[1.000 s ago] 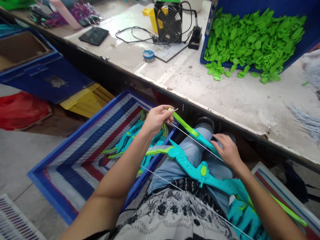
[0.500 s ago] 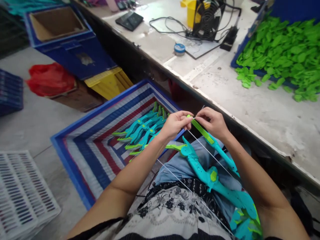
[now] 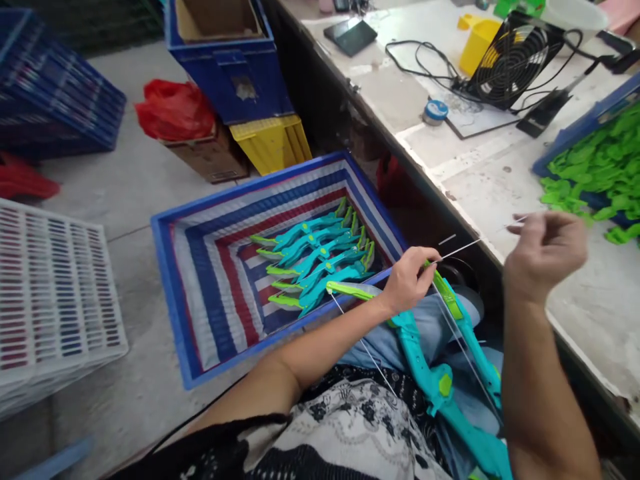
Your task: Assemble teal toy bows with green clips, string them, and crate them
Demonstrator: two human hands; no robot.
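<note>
Several turquoise toy bow bodies with light green limbs rest on my lap, one of them a toy bow [image 3: 417,353] with a green knob at its middle. My left hand [image 3: 413,280] pinches the green tip of a limb [image 3: 449,293] where a white string [image 3: 463,248] meets it. Up and to the right, over the table edge, my right hand [image 3: 545,250] is closed on the string and holds it taut. Another string runs down from the green limb tip [image 3: 345,289] left of my left hand. My fingers hide the knot area.
A blue crate [image 3: 173,300] lined with striped cloth holds several toy bows [image 3: 325,253]. On the table [image 3: 505,167] are a black fan [image 3: 510,63], a blue-lidded tin [image 3: 436,111] and a bin of green parts [image 3: 595,153]. A white crate [image 3: 60,287] stands left.
My right hand has moved away to the right, drawing the string out straight. My left hand stays at the green tip. The view has swung left.
</note>
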